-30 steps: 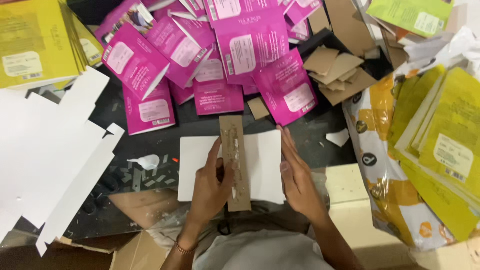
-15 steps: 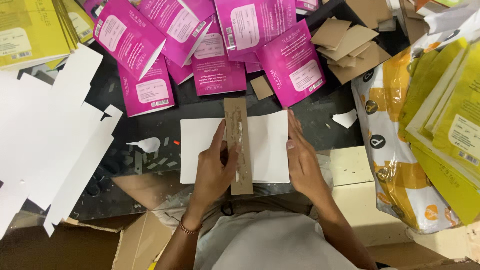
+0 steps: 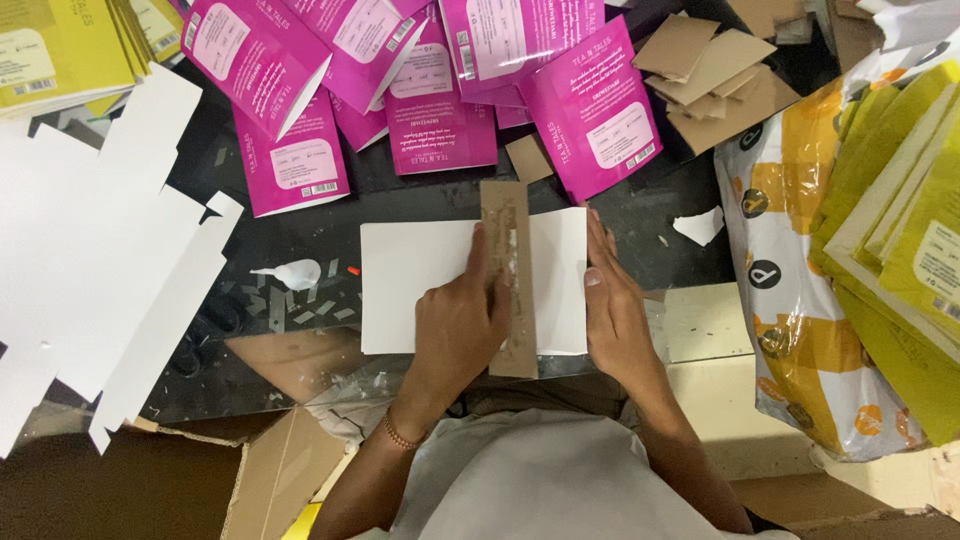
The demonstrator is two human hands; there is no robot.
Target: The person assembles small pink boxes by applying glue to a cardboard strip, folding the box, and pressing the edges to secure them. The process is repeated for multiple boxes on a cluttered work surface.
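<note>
— Looking from the left edge, what do you have?

— I see flat white die-cut carton blanks (image 3: 90, 260) spread over the dark table (image 3: 290, 240), with yellow pouches (image 3: 40, 50) stacked at the top corner. Just right of the blanks lies a small white glue smear (image 3: 290, 273) among paper scraps.

— And in the middle?

— I have magenta pouches (image 3: 430, 90) fanned along the far side. Below them a white card sheet (image 3: 415, 285) lies flat, and a brown cardboard strip (image 3: 510, 250) runs lengthwise across it, upright in the view. My left hand (image 3: 460, 320) rests palm down on the sheet, fingers pressed against the strip's left edge, not closed around anything.

— The other hand?

— My right hand (image 3: 615, 300) lies flat at the sheet's right edge, fingers straight and together, pressing rather than gripping.

— Further right?

— I see brown cardboard pieces (image 3: 710, 65) piled at the top, a torn white scrap (image 3: 700, 225), then a white-and-orange plastic bag (image 3: 800, 300) and more yellow-green packets (image 3: 900, 230).
</note>
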